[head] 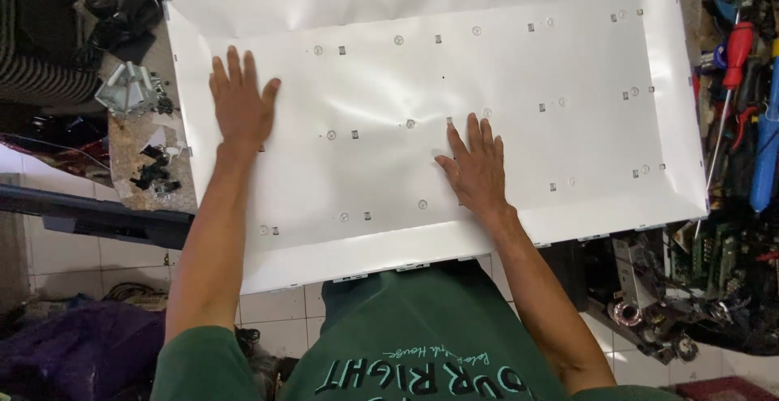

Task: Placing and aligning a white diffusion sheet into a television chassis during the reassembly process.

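A large white reflector sheet [568, 60] with raised edges lies across the workbench, dotted with small round holes and square slots. My left hand [241, 105] lies flat on its left part with fingers spread. My right hand [477, 167] presses flat near the sheet's middle, fingers apart. Neither hand holds anything.
Screwdrivers with red and blue handles [737, 52] and other tools crowd the right side. Circuit boards and parts [698, 271] lie at lower right. Small metal brackets [130, 88] and black screws [154, 175] sit on the bench at left. Tiled floor [81, 255] shows below.
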